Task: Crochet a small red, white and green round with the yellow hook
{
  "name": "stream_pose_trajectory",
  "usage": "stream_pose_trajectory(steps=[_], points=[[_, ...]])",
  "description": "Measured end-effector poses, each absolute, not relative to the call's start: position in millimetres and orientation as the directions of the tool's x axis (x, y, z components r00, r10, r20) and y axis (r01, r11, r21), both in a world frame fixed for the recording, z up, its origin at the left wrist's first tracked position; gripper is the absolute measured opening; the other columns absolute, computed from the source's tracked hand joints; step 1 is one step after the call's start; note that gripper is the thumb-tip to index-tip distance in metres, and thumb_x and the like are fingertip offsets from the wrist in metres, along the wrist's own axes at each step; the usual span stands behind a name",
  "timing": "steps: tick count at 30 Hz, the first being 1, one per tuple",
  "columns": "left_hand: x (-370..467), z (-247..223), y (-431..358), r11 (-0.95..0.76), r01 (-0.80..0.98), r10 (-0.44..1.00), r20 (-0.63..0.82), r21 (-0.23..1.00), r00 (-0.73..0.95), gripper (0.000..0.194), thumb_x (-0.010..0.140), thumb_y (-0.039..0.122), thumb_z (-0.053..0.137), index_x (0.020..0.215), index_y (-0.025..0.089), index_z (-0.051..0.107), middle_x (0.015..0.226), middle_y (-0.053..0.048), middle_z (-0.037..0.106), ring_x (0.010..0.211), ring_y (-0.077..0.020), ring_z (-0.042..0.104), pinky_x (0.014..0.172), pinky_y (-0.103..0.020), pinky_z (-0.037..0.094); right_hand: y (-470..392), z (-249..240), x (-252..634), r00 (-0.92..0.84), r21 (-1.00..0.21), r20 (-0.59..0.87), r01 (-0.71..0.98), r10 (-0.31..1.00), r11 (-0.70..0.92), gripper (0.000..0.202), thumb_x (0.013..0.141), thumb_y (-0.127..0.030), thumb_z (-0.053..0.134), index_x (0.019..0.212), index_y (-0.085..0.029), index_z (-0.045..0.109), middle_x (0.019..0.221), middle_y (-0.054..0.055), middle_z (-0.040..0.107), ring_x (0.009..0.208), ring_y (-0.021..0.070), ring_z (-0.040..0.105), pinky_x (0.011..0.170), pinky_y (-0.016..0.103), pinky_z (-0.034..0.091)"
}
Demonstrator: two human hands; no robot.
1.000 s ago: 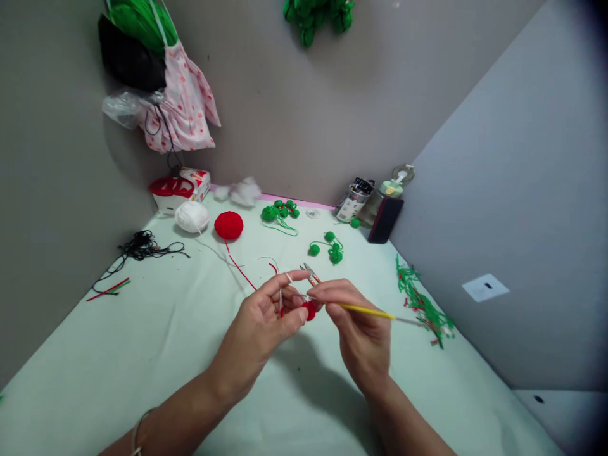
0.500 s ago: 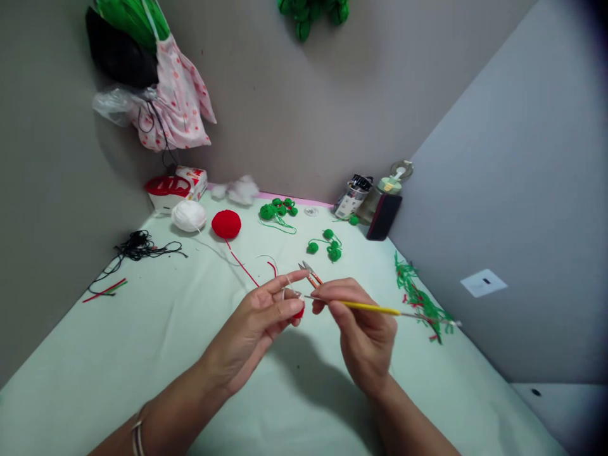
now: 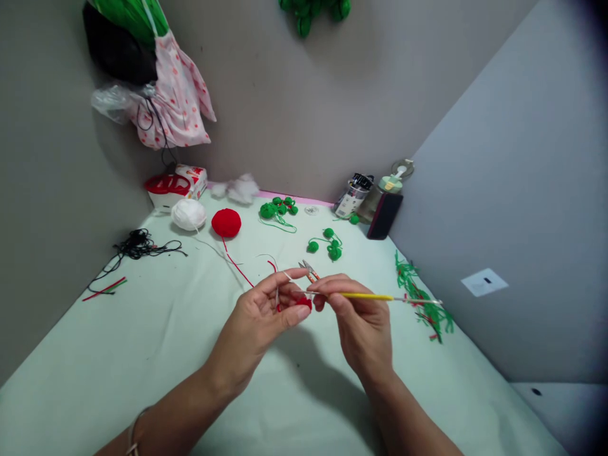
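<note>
My left hand pinches a small red crochet piece with some white at its top edge. White yarn runs over the raised left index finger. Between the fingers of my right hand is a crochet hook with a yellow handle; its thin metal tip reaches to the red piece, and the exact contact is too small to make out. Just behind the fingertips lie orange-handled thread snips, partly hidden. A red yarn ball and a white yarn ball trail strands toward my left hand.
Green crocheted balls lie mid-table, with more behind them. Black cord is on the left, green and red yarn scraps on the right. A phone leans near a jar. White stuffing and a box stand at the back.
The red piece has shifted slightly right and turned in my left fingers. My right hand and the hook have moved a little left and up, the hook now lying more level.
</note>
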State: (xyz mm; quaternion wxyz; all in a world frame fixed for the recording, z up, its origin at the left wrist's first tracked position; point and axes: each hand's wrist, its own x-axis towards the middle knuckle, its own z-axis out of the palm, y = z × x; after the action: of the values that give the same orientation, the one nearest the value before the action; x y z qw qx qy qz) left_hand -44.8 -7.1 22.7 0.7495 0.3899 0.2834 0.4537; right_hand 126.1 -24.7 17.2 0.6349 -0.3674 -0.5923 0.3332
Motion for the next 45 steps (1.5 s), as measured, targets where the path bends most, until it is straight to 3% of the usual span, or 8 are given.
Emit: stream_pose_trajectory(steps=[6, 13, 18, 23, 34, 36, 41, 45], points=[[-48, 24, -8, 0.259, -0.447, 0.906, -0.054, 0.856, 0.421, 0.027, 0.088, 0.026, 0.083, 0.114, 0.032, 0.083, 0.089, 0.002, 0.065, 0.090, -0.0147, 0.063, 0.090, -0.028, 0.049, -20, 22, 126, 0.091, -0.902, 0.359, -0.222, 0.929, 0.370, 0.014, 0.099, -0.033, 0.071, 0.094, -0.023, 0.079, 0.088, 0.004, 0.080, 0.065, 0.0137, 0.069, 0.061, 0.028, 0.059], [-49, 26, -8, 0.263, -0.439, 0.902, -0.058, 0.859, 0.427, 0.024, 0.089, 0.026, 0.081, 0.112, 0.030, 0.083, 0.088, 0.002, 0.066, 0.088, -0.0139, 0.062, 0.089, -0.028, 0.048, -23, 26, 128, 0.074, -0.907, 0.332, -0.248, 0.941, 0.339, 0.020, 0.102, -0.035, 0.067, 0.092, -0.021, 0.074, 0.085, 0.004, 0.077, 0.064, 0.0136, 0.070, 0.063, 0.028, 0.060], [-49, 24, -7, 0.254, -0.443, 0.908, -0.055, 0.860, 0.415, 0.024, 0.089, 0.028, 0.080, 0.112, 0.030, 0.083, 0.085, 0.003, 0.064, 0.086, -0.0136, 0.059, 0.087, -0.028, 0.046, -30, 21, 129, 0.053, -0.849, 0.527, -0.015, 0.848, 0.529, 0.018, 0.107, -0.027, 0.059, 0.101, -0.022, 0.076, 0.094, 0.005, 0.078, 0.074, 0.0161, 0.073, 0.069, 0.032, 0.061], [-48, 20, -6, 0.212, -0.424, 0.925, -0.041, 0.880, 0.378, 0.028, 0.088, 0.029, 0.082, 0.117, 0.031, 0.082, 0.085, 0.003, 0.064, 0.087, -0.0137, 0.059, 0.088, -0.028, 0.047, -35, 19, 128, -0.046, -0.630, 0.745, 0.281, 0.666, 0.724, 0.023, 0.106, -0.014, 0.054, 0.113, -0.023, 0.074, 0.096, 0.007, 0.079, 0.089, 0.0203, 0.074, 0.077, 0.037, 0.062], [-41, 24, -13, 0.044, -0.390, 0.981, 0.035, 0.920, 0.193, 0.042, 0.082, 0.018, 0.082, 0.123, 0.026, 0.076, 0.082, 0.005, 0.064, 0.080, -0.0123, 0.063, 0.082, -0.025, 0.054, -42, 19, 131, -0.277, -0.305, 0.816, 0.540, 0.508, 0.785, 0.030, 0.098, -0.003, 0.062, 0.120, -0.020, 0.074, 0.113, 0.015, 0.079, 0.099, 0.0215, 0.078, 0.074, 0.031, 0.064], [-41, 24, -13, 0.028, -0.390, 0.986, 0.039, 0.920, 0.161, 0.046, 0.082, 0.018, 0.083, 0.126, 0.025, 0.074, 0.081, 0.005, 0.065, 0.081, -0.0126, 0.063, 0.085, -0.026, 0.054, -42, 19, 131, -0.265, -0.333, 0.814, 0.515, 0.516, 0.790, 0.033, 0.098, -0.004, 0.062, 0.123, -0.022, 0.074, 0.115, 0.014, 0.079, 0.099, 0.0218, 0.078, 0.074, 0.033, 0.065], [-42, 22, -13, 0.001, -0.380, 0.984, 0.067, 0.925, 0.164, 0.047, 0.083, 0.017, 0.082, 0.128, 0.027, 0.073, 0.082, 0.005, 0.065, 0.082, -0.0122, 0.064, 0.087, -0.025, 0.055, -35, 22, 128, -0.106, -0.570, 0.777, 0.300, 0.620, 0.765, 0.025, 0.105, -0.014, 0.057, 0.117, -0.024, 0.077, 0.104, 0.009, 0.081, 0.095, 0.0215, 0.076, 0.079, 0.037, 0.064], [-41, 20, -14, -0.007, -0.386, 0.983, 0.077, 0.923, 0.166, 0.045, 0.085, 0.016, 0.080, 0.127, 0.031, 0.073, 0.084, 0.006, 0.066, 0.083, -0.0111, 0.065, 0.086, -0.023, 0.055, -33, 20, 129, -0.065, -0.640, 0.744, 0.215, 0.665, 0.737, 0.026, 0.105, -0.013, 0.057, 0.117, -0.025, 0.077, 0.102, 0.006, 0.081, 0.095, 0.0201, 0.074, 0.082, 0.036, 0.061]])
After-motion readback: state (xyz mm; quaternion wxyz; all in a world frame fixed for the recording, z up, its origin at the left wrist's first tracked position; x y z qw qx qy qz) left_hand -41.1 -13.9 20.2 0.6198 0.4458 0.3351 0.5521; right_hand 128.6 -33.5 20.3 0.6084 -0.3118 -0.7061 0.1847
